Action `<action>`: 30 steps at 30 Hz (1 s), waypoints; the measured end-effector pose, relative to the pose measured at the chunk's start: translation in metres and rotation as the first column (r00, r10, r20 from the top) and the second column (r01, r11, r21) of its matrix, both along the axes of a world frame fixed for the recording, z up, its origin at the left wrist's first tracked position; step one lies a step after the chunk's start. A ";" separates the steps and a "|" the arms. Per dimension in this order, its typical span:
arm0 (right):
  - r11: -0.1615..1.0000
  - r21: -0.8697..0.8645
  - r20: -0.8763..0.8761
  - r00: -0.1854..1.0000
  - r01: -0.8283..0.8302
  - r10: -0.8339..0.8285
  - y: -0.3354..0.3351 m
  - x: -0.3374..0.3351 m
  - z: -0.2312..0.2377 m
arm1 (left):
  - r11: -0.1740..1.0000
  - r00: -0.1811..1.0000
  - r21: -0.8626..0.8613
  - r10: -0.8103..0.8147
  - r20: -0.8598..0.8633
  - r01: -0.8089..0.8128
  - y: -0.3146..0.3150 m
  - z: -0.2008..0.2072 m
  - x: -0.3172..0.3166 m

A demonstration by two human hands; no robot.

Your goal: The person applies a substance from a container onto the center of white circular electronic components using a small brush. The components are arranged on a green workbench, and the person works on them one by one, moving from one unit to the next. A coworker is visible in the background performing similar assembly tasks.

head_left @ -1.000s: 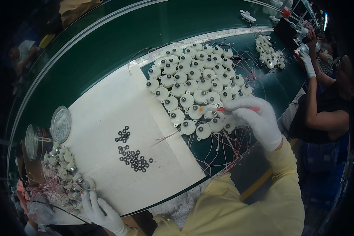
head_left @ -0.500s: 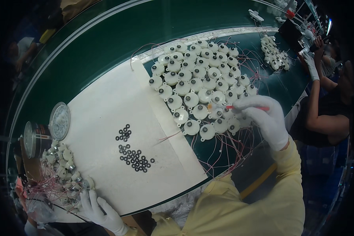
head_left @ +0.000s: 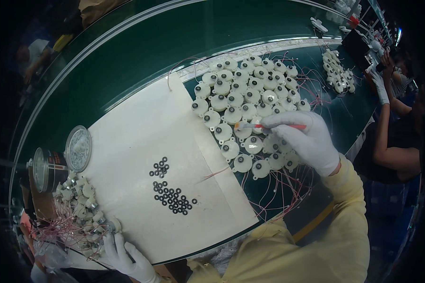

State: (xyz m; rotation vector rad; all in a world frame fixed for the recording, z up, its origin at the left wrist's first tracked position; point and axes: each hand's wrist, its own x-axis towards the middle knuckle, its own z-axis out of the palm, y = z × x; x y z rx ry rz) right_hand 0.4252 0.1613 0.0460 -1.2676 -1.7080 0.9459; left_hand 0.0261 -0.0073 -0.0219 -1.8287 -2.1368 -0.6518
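Through the head cam I look down on a curved green tabletop [head_left: 347, 113], partly covered on the L by a big white sheet [head_left: 127, 146].

My R hand [head_left: 304, 141], white-gloved w/ a yellow sleeve [head_left: 348, 198], has its fingers closed around a slim brush [head_left: 258, 126], red handle, pale tip pointing L. The brush is over the near half of a dense cluster of round cream parts [head_left: 232, 115], R of centre, each w/ a dark centre post; can't tell if the bristles touch one. Thin pinkish wires [head_left: 281, 200] trail from the cluster's near edge.

My L hand [head_left: 127, 259], also gloved, is at lower L: fingers extended, thumb apart, tips at the edge of a jumbled pile of cream-and-metal pcs [head_left: 84, 203] w/ tangled wires. Just behind that pile: a round tin [head_left: 49, 170] and, next to it, a shallow clear dish [head_left: 79, 148] w/ whitish stuff inside.

Approx. mid-sheet, small black rings [head_left: 179, 203] lie in loose clumps. Far R, a co-worker's gloved hand [head_left: 380, 87] is near a smaller cluster [head_left: 337, 73].
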 end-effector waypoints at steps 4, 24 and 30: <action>0.996 -0.083 0.016 0.999 0.030 -0.028 -0.004 0.005 -0.001 | 1.000 1.000 -0.026 0.001 -0.025 -0.002 0.000 0.001 0.001; 1.000 0.010 -0.082 0.996 0.018 -0.017 -0.016 0.011 0.001 | 1.000 1.000 -0.011 -0.007 -0.015 0.007 0.001 0.001 0.001; 0.967 0.238 0.207 0.977 -0.095 0.045 -0.009 0.006 0.001 | 1.000 1.000 -0.003 -0.012 -0.016 0.012 0.002 0.001 0.002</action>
